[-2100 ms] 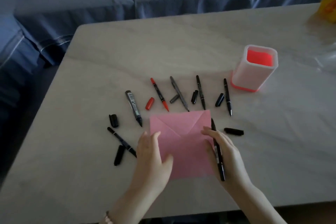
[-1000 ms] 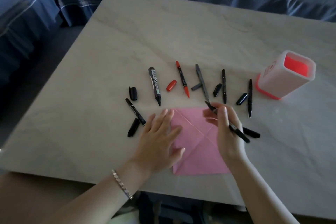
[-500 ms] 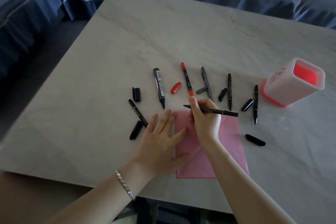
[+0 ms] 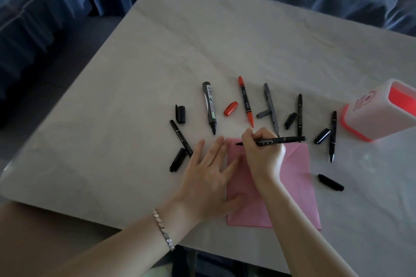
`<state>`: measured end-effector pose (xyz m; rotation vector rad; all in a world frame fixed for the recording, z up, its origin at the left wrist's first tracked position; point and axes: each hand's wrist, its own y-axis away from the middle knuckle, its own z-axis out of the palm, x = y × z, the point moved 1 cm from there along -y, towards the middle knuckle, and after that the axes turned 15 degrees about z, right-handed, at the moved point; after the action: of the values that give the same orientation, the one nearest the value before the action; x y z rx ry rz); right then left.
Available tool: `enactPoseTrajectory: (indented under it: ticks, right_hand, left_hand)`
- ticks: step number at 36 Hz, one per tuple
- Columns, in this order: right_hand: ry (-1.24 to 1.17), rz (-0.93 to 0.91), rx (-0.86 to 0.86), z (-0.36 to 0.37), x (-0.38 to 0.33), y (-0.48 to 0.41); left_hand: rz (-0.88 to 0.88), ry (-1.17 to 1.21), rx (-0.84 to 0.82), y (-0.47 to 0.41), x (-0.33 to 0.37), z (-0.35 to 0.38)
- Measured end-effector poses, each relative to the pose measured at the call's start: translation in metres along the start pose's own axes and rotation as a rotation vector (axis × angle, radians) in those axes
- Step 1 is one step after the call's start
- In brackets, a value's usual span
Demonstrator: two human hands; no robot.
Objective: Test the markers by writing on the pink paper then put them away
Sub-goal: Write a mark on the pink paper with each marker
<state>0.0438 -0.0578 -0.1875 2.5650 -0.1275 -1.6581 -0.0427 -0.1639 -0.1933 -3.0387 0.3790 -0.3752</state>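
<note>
Head view: The pink paper [image 4: 299,186] is laid flat on the table [image 4: 202,51] near its front edge. It is pinned along its left margin by the left hand [image 4: 209,177], which is spread flat with nothing grasped. A black fine-tip marker [image 4: 271,140] is pinched in the right hand [image 4: 262,153] close to the tip, which is brought to the paper's upper left corner; contact cannot be confirmed. The sheet is judged thin, light and prone to sliding, so flat palm pressure is advised. The marker is judged light, rigid and smooth; a hold near the tip is recommended. Further uncapped markers, including a red marker [image 4: 245,102], are spread beyond the paper. The pink-and-white holder [image 4: 371,117] stands to the right.
</note>
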Motion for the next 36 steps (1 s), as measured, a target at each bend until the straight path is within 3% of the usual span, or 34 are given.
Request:
enactPoseTrajectory:
  ticks: [36]
  right_hand:
    - [0.065,-0.038,0.026,-0.0003,-0.0024,0.0002]
  left_hand:
    - [0.009,0.015,-0.031,-0.0066,-0.0054,-0.0031]
